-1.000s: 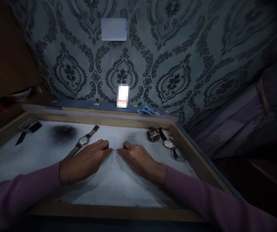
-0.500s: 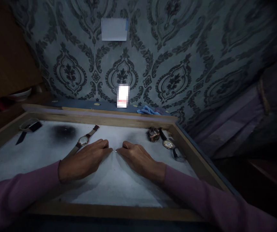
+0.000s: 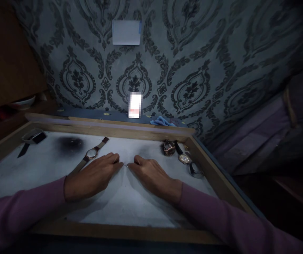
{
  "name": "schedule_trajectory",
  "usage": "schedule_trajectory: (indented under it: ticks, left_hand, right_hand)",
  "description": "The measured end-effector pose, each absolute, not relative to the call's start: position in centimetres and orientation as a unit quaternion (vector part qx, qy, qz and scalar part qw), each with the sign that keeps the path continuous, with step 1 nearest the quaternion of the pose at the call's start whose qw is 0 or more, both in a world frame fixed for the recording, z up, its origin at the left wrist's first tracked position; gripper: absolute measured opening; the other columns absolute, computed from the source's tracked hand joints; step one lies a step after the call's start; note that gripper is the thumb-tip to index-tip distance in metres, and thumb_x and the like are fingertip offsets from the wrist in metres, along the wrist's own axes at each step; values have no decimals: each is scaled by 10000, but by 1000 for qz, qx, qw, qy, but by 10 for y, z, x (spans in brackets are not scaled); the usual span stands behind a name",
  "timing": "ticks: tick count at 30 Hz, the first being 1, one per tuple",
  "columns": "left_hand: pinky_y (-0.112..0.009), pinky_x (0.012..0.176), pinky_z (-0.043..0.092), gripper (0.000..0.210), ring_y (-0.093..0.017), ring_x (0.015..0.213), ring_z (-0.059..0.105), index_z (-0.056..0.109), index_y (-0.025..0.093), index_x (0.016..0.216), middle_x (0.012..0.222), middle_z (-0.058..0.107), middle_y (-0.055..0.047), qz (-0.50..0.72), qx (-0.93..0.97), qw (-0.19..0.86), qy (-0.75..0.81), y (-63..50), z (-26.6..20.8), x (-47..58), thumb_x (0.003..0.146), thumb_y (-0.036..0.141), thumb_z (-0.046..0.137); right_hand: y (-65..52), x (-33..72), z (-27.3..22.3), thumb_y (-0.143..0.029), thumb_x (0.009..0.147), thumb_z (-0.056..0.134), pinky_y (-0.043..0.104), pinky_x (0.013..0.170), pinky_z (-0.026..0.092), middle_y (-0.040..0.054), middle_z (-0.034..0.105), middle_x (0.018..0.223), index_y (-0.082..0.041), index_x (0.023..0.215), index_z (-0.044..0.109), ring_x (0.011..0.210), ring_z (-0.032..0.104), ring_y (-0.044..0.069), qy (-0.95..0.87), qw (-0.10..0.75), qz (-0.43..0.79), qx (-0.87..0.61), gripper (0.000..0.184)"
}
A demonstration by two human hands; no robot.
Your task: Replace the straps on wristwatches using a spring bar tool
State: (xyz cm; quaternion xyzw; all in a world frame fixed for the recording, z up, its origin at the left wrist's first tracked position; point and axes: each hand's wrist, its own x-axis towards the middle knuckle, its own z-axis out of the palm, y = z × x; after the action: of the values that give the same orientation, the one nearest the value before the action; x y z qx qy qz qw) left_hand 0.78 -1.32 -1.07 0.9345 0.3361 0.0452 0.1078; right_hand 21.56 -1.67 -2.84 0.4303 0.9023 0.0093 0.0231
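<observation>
Between the pinched fingertips of both hands sits a tiny, thin, shiny metal piece, too small to name. My left hand is closed on its left end, and my right hand is closed on its right end. Just beyond my left hand lies a wristwatch with a pale dial and brown strap, part of the strap hidden by that hand. To the right of my right hand are a dark bronze-coloured watch, a gold-dialled watch with a black strap and a dark-banded watch.
A wooden-rimmed tray with a white floor surrounds the hands. At its far left lies a dark-strapped watch. Behind the rim are a bright, blurred-out upright screen and a blue cloth. A white box-like panel hangs on the patterned wall.
The view has shifted very slightly. Both hands keep the same pinch on the small metal piece, and the watches lie as before.
</observation>
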Motion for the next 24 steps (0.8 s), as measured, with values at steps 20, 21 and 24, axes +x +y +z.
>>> schedule_trajectory:
  ticks: [20,21,24]
  left_hand:
    - [-291,703,375,302,-176,802,463,547,176,974,919,521,-36,49,932,118,339,-14,-9,9,834,-10,355]
    - [-287,708,377,302,-172,799,463,544,180,979,917,520,-31,56,933,121,336,-13,-10,8,835,-8,356]
    - [-278,724,390,266,-160,799,470,544,186,961,919,519,-26,81,934,136,321,-10,-16,5,874,25,350]
  right_hand:
    - [-18,214,-33,-46,908,431,278,533,233,68,600,898,-155,994,626,611,500,127,902,5,8,433,239]
    - [-19,214,-32,-49,910,425,277,536,242,71,599,900,-153,995,624,613,499,127,901,7,4,435,240]
    - [-18,214,-31,-57,905,428,278,537,265,76,598,902,-151,992,626,620,512,132,898,14,-2,439,236]
